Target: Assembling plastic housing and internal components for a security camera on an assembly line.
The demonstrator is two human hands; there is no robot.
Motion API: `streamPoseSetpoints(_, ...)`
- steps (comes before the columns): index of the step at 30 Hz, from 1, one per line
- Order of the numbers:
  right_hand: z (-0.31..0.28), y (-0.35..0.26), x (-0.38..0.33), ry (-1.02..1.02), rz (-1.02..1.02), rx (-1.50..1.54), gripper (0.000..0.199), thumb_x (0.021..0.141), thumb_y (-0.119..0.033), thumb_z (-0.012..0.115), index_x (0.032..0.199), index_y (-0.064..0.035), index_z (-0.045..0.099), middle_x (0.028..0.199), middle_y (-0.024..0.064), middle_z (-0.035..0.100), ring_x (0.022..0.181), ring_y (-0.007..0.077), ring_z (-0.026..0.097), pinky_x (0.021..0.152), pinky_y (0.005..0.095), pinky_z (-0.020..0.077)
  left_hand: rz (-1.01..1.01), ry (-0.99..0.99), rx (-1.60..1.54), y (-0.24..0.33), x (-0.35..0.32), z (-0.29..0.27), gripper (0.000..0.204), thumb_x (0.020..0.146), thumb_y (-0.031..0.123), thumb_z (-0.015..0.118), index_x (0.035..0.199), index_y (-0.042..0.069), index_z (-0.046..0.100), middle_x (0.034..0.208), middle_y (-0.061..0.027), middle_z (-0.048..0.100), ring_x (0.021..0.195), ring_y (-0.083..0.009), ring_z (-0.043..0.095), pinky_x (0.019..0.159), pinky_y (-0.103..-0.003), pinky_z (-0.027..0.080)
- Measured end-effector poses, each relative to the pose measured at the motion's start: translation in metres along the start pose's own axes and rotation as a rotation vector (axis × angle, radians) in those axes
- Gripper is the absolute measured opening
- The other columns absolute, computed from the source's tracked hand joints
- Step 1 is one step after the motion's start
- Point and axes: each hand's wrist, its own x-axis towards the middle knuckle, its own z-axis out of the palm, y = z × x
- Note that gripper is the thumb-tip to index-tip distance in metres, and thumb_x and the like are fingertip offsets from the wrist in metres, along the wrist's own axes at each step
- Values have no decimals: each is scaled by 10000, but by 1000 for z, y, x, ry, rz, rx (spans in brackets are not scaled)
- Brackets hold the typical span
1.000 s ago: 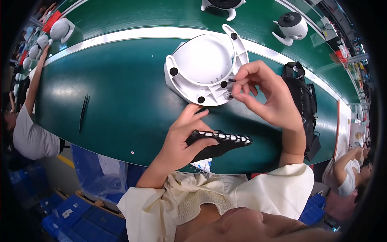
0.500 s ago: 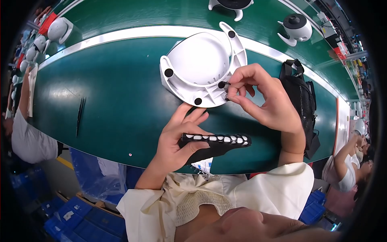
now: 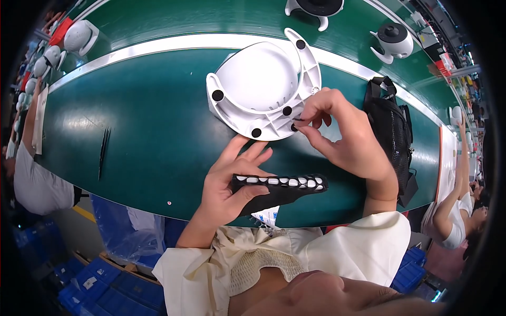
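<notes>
A white plastic housing (image 3: pixel 258 73) lies underside up on the green bench, its curved feet dotted with round black pads (image 3: pixel 256 132). My left hand (image 3: pixel 224 184) pinches a curled black pad sheet (image 3: pixel 279 181) with a row of white circles along its edge. Its outstretched fingers touch or nearly touch the housing's near rim. My right hand (image 3: pixel 342 131) is at the rim's right side. Thumb and index finger close on a round black pad (image 3: pixel 294 127) there, partly covered by the fingertips.
Black tweezers (image 3: pixel 104 152) lie on the left. A black mesh bag (image 3: pixel 389 126) stands right of my right arm. Behind a white rail (image 3: pixel 174 43), several white-and-black devices (image 3: pixel 394 39) stand on a green surface. Blue bins (image 3: pixel 110 284) are below the bench; co-workers sit at both sides.
My right fingertips have shifted from the inner pad down to the one by the rim. The housing has slid slightly left. Devices behind the rail have moved right.
</notes>
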Motion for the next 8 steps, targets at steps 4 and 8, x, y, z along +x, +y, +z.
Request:
streamPoseSetpoints(4,4,-1,0,6,-130,-177,312,650,110,638,882,-21,476,773,60,510,646,171,497,568,239,414,0,9,-15,-1,-1,-1,181,724,10,661,884,-48,600,1285,-253,295,1187,-418,366,962,-470,348)
streamPoseSetpoints(8,2,-7,-2,27,-116,-286,320,650,114,626,894,-26,474,783,67,507,661,198,494,574,256,425,-2,0,6,-1,-1,-1,174,729,9,656,887,-43,604,1300,-255,281,1189,-415,366,961,-475,345)
